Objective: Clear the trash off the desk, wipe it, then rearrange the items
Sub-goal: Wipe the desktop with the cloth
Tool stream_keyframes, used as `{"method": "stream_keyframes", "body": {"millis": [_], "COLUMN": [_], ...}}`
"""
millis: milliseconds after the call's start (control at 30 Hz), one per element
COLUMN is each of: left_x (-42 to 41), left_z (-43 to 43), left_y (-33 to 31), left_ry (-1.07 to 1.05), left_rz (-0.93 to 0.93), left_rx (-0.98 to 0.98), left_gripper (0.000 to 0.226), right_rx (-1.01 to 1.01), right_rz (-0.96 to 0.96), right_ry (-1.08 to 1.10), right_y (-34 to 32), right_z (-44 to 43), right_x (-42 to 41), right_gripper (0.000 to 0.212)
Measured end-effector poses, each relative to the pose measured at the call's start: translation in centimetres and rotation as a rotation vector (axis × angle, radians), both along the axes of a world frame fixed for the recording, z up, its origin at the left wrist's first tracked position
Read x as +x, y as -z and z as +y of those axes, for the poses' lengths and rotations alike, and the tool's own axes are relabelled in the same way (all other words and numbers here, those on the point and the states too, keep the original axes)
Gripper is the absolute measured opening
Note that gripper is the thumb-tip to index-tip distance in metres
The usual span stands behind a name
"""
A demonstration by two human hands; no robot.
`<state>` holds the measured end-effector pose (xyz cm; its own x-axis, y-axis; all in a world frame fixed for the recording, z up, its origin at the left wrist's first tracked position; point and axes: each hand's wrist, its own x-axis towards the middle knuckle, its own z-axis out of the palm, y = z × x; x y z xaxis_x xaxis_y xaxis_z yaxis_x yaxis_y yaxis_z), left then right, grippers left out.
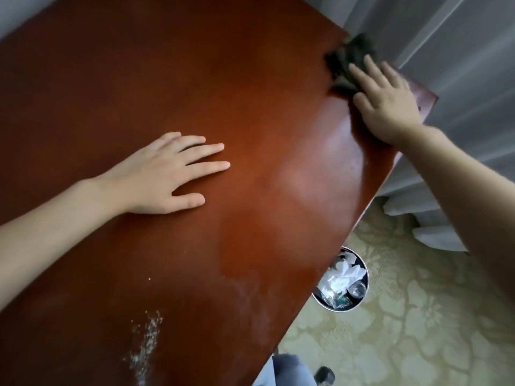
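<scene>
Reddish-brown desk filling most of the view, glossy, with a paler sheen across the middle and near part. Bare of items in the part shown. Dark cloth lying at the far right corner, bunched and blurred, its far side at the desk edge beside the grey curtain. Right hand pressed flat on the near half of the cloth, fingers spread and extended, palm down (not curled around the fabric, only pressing on it). Left hand resting palm down near the middle of the desk, fingers straight and slightly fanned, empty, well apart from the cloth. Pale crumbs scattered in a narrow streak at the near edge, well apart from both hands, with a few stray specks around them. Beyond the right edge of the desk, on the floor, a round metal bin partly hidden under the tabletop, holding crumpled white paper and a clear plastic piece too small to identify. Cream patterned carpet around the bin. At the bottom edge, a grey blurred shape, unidentifiable.
</scene>
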<state>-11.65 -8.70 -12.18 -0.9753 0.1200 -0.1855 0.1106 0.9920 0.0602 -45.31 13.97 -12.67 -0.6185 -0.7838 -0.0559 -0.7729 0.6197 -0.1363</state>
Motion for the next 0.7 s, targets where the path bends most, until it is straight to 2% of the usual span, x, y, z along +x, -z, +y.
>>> {"method": "stream_keyframes", "body": {"millis": [100, 267, 400, 700], "left_x": [1.4, 5.9, 10.3, 21.5], "left_z": [1.6, 4.8, 6.1, 6.7], "left_y": [-0.1, -0.2, -0.6, -1.2], "left_ry": [-0.010, -0.088, -0.149, -0.288], "left_rz": [0.030, 0.008, 0.013, -0.006], "left_rx": [0.003, 0.047, 0.040, 0.050], "left_gripper": [0.061, 0.063, 0.064, 0.062], "right_rx": [0.033, 0.022, 0.024, 0.023], "right_rz": [-0.004, -0.021, -0.004, 0.050], "right_ry": [-0.126, -0.227, -0.387, -0.493], "right_y": [0.1, 0.3, 0.9, 1.2], "right_z": [4.0, 8.2, 9.4, 10.1], "right_x": [3.8, 12.6, 21.0, 34.1], "right_gripper": [0.063, 0.060, 0.054, 0.056]}}
